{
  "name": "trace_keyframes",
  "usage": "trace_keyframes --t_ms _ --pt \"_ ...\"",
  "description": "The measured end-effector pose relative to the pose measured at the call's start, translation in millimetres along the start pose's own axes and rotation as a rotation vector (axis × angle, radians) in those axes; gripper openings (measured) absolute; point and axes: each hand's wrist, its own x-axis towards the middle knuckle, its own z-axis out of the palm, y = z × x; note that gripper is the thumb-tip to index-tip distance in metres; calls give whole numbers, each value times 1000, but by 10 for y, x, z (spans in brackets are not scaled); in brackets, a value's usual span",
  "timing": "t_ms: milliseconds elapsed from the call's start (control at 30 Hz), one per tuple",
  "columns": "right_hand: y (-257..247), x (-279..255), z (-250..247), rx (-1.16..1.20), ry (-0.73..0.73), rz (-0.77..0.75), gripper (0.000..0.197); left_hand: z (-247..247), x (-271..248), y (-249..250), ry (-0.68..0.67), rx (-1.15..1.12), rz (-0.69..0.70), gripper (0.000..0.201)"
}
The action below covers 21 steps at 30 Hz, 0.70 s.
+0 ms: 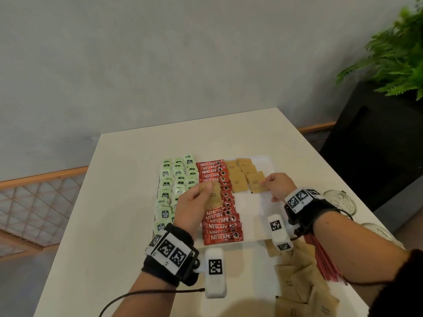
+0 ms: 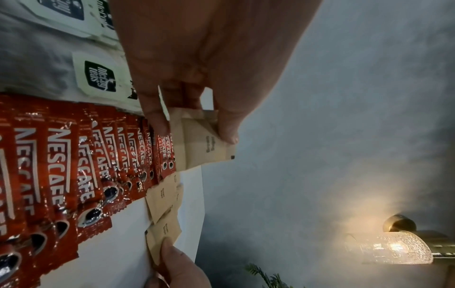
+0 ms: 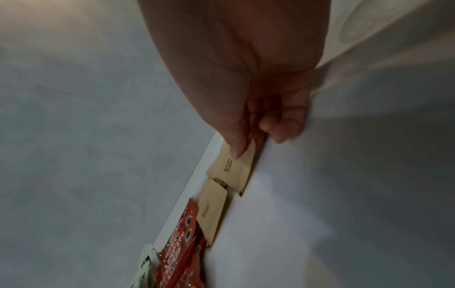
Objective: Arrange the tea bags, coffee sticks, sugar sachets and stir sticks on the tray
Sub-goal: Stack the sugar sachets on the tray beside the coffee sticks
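A white tray (image 1: 256, 220) holds rows of green tea bags (image 1: 170, 186), a column of red coffee sticks (image 1: 219, 216) and brown sugar sachets (image 1: 238, 177) at its far right. My left hand (image 1: 196, 197) hovers over the coffee sticks and pinches a small stack of brown sugar sachets (image 2: 204, 144) between thumb and fingers. My right hand (image 1: 277, 186) pinches the near edge of a brown sugar sachet (image 1: 257, 185) that lies on the tray in the sachet rows (image 3: 234, 169). Red stir sticks (image 1: 325, 261) lie under my right forearm.
A loose pile of brown sachets (image 1: 297, 284) lies on the cream table (image 1: 109, 225) near its front right. Two glass vessels (image 1: 341, 200) stand right of the tray. A dark planter with a fern (image 1: 393, 53) stands beyond the table's right edge.
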Motion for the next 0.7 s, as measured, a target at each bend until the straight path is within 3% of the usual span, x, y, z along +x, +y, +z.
trace_keyframes --t_ms 300,433,500,567,633,700 --pt "-92 112 43 -199 51 10 31 4 122 -44 -2 -26 -57 24" --pt "-50 59 80 -36 161 -80 36 6 156 -68 8 -73 -73 20" --pt "-132 -129 69 175 85 -143 31 17 166 -71 26 -65 -73 16" --pt "-272 -378 61 306 -108 -205 28 47 178 -84 33 -48 -72 13" --pt "-375 -576 70 318 -296 -256 28 103 166 -90 18 -22 -72 12" --pt "-419 -691 95 303 -371 -314 18 153 145 -101 -4 11 -79 10"
